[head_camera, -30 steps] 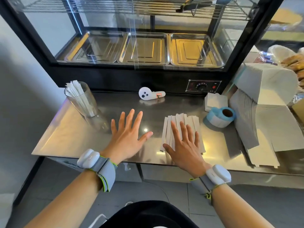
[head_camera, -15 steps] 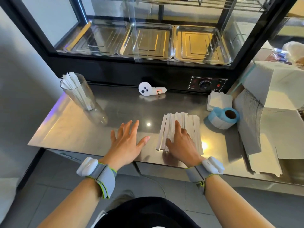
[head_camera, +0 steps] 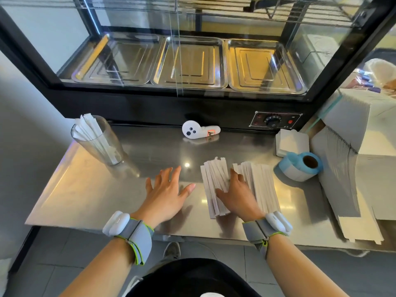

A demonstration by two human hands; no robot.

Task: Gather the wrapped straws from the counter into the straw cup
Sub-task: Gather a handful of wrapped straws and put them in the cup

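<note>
Right hand on wrapped straws; left hand flat on counter.

The right hand [head_camera: 236, 195] rests on the wrapped straws [head_camera: 242, 185], flat white paper strips fanned near the counter [head_camera: 85, 189] front edge, fingers curled among them, splitting the pile. The left hand [head_camera: 166, 195] lies beside them, fingers spread, empty. Bare steel separates it from the straw cup [head_camera: 99, 140] at far left, holding upright straws.

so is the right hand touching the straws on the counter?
Touching. Head view: right hand lies on the wrapped straws, fingers pressed into the pile.
</note>
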